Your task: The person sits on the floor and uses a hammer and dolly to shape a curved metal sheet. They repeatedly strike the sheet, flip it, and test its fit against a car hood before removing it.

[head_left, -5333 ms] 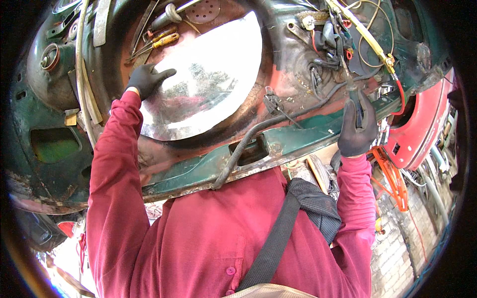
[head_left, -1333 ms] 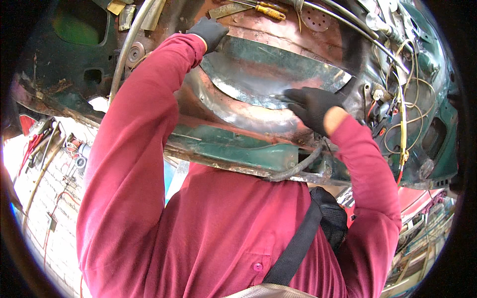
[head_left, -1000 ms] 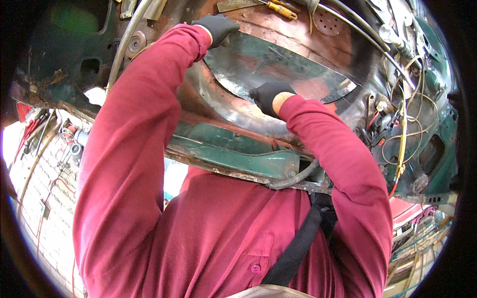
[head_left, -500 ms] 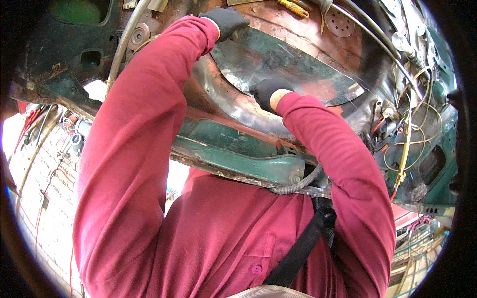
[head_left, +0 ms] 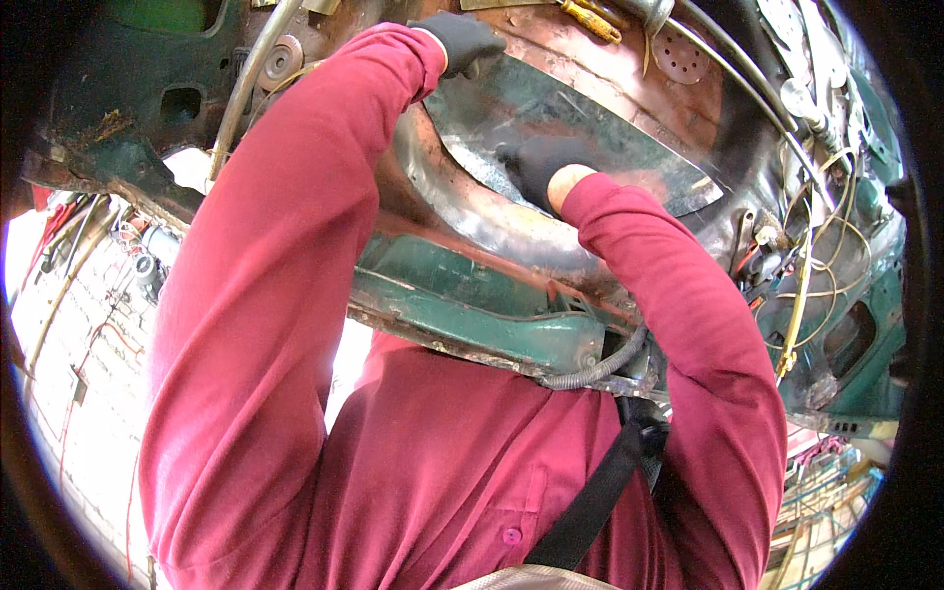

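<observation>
Two hands: both gloved in black, both on one curved sheet-metal panel (head_left: 580, 128) inside a stripped green car shell (head_left: 462, 315), as seen from the head camera.
Left hand (head_left: 462, 39): reaches to the panel's upper left corner, fingers curled over its edge; I judge it closed on the panel, though how tightly I cannot tell.
Right hand (head_left: 536, 167): lies on the panel's lower middle, palm down against the face; whether the fingers grip or only press flat is hidden by the glove and my wrist.
Panel place: it leans against the rusty, reddish rounded wheel housing (head_left: 472, 211), with its pointed end running out to my right.
How it should handle: thin steel, stiff along the curve yet liable to flex and wobble at the pointed end; light enough for two hands; bare edges likely sharp, the surface smooth and a bit slippery under gloves.
Where to hold: by the edges, well apart, one hand high, one low.
Around it: loose wiring (head_left: 806, 256) to my right, a yellow-handled screwdriver (head_left: 590, 20) above, a black ribbed hose (head_left: 600, 369) under the green sill.
</observation>
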Available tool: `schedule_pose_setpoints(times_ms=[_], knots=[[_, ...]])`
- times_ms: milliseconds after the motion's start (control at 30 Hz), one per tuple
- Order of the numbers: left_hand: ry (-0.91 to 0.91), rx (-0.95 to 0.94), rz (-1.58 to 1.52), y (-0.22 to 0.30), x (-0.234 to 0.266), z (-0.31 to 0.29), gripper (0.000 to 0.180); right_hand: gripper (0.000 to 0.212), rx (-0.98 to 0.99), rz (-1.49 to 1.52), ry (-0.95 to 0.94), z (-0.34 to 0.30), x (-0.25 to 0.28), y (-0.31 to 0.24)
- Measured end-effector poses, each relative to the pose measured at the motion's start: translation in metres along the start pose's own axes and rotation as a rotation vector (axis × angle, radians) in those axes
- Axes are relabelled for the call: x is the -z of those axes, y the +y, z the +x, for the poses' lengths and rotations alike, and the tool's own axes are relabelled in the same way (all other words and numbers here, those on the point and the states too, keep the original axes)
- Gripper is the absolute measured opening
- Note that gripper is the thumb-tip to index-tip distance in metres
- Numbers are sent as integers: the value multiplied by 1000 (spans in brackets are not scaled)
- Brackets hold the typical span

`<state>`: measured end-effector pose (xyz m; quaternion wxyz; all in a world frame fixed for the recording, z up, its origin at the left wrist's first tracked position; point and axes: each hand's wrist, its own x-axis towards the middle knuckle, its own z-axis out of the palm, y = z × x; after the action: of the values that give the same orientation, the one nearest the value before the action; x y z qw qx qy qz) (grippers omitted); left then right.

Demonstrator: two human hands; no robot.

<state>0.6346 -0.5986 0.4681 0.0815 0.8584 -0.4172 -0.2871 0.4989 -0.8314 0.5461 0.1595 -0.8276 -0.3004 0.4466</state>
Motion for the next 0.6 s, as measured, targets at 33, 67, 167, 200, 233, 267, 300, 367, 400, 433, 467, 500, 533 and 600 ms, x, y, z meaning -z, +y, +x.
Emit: schedule_pose_setpoints(times_ms=[33, 67, 167, 200, 233, 267, 300, 367, 400, 433, 467, 500, 533, 600], knots=[[-15, 15, -10, -1, -2, 0, 25, 26, 28, -25, -33, 5, 0, -3], [-31, 30, -19, -1, -3, 0, 25, 28, 55, -50, -66, 9, -1, -6], [-30, 4, -15, 0, -1, -1, 25, 29, 40, 20, -73, 15, 4, -17], [-22, -17, -8, 0, 1, 0, 25, 31, 34, 38, -81, 16, 7, -20], [-126, 25, -8, -1, 3, 5, 26, 31, 42, 34, -70, 20, 2, -20], [-117, 28, -18, 0, 4, 4, 27, 31, 50, 29, -58, 24, -4, -19], [-107, 31, -28, 1, 4, 2, 27, 32, 58, 25, -46, 27, -9, -18], [-94, 20, -11, 0, 2, 2, 28, 32, 29, 26, -68, 30, -5, -22], [-93, 7, 14, -1, 1, 3, 28, 33, 15, 27, -78, 31, -4, -23], [-92, -7, 38, -1, 1, 3, 29, 32, 11, 37, -63, 32, -5, -23], [-97, -1, 32, -1, 0, 3, 29, 31, 8, 47, -47, 34, -7, -23], [-103, 5, 27, -1, 0, 3, 29, 30, 5, 57, -31, 36, -11, -23], [-106, 6, 23, -1, 3, 6, 29, 29, 9, 1, -28, 37, -17, -23], [-107, 59, -22, 2, 4, 7, 28, 28, 15, -112, -22, 39, -31, -25]])
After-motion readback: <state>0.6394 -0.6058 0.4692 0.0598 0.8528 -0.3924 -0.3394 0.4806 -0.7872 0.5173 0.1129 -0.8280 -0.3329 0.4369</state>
